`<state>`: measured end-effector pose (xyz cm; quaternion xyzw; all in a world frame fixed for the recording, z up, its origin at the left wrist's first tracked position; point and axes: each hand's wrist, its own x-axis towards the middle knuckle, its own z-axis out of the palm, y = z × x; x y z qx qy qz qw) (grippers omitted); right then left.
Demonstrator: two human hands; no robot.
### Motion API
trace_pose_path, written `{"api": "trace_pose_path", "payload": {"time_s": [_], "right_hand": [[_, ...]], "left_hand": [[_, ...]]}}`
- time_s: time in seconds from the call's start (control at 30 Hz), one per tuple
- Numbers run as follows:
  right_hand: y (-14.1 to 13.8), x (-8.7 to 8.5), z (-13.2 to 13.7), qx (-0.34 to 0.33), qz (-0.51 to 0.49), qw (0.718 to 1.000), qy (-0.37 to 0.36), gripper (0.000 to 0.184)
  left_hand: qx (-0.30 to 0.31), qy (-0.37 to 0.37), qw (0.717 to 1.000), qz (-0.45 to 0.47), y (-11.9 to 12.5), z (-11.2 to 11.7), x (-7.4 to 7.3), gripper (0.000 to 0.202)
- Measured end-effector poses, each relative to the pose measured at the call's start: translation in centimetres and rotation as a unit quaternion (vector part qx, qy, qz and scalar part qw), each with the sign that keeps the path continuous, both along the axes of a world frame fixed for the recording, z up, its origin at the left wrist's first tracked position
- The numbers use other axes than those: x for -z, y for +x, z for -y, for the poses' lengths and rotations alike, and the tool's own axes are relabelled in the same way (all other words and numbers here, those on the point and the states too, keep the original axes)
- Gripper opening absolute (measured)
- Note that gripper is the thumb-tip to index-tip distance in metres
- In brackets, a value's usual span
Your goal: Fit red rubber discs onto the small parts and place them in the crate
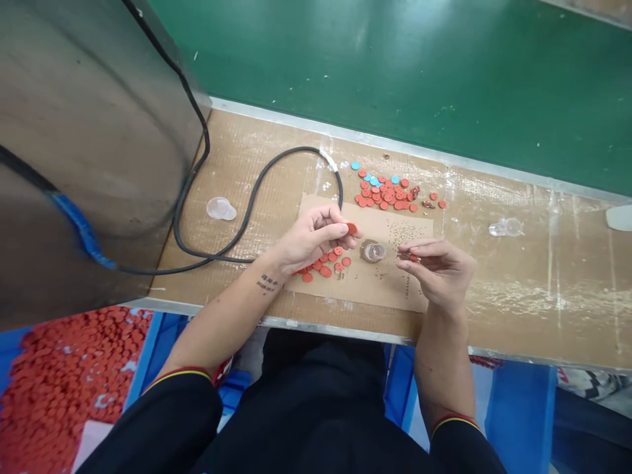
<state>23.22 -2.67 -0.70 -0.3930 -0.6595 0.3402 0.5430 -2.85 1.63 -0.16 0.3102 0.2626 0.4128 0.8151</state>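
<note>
My left hand point(323, 234) pinches a red disc point(351, 228) between thumb and fingers, above the brown cardboard sheet point(360, 293). To its right, my right hand point(437, 266) is closed on a small dark piece point(409, 257) with a bit of red, too small to make out fully. Between the two hands stands a small clear round cup point(374, 252) on the sheet; what it contains is unclear. Tiny dark bits point(405, 230) lie scattered on the sheet near my right hand. Several loose red discs point(325, 270) lie under and beside my left hand.
Behind the sheet is a pile of red discs point(388, 196) with a few blue discs point(374, 182). A black cable point(257, 191) loops across the bench at left, beside a metal box point(93, 131). Clear plastic pieces point(221, 209) lie on both sides. Many red discs point(79, 375) fill a bin below.
</note>
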Motion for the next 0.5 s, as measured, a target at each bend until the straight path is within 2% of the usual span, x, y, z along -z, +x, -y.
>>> {"api": "trace_pose_path", "payload": {"time_s": [0.17, 0.3, 0.5], "right_hand": [[-0.6, -1.5, -0.8, 0.008, 0.048, 0.998, 0.045, 0.034], [-0.9, -0.8, -1.1, 0.032, 0.066, 0.995, 0.067, 0.020], [-0.6, 0.2, -0.4, 0.054, 0.129, 0.990, 0.033, 0.014]], "left_hand": [[-0.020, 0.007, 1.000, 0.023, -0.2, -0.1, 0.1, 0.045], [-0.046, 0.021, 0.998, 0.022, -0.2, -0.3, 0.4, 0.042], [-0.072, 0.040, 0.996, -0.043, -0.3, -0.4, 1.1, 0.047]]}}
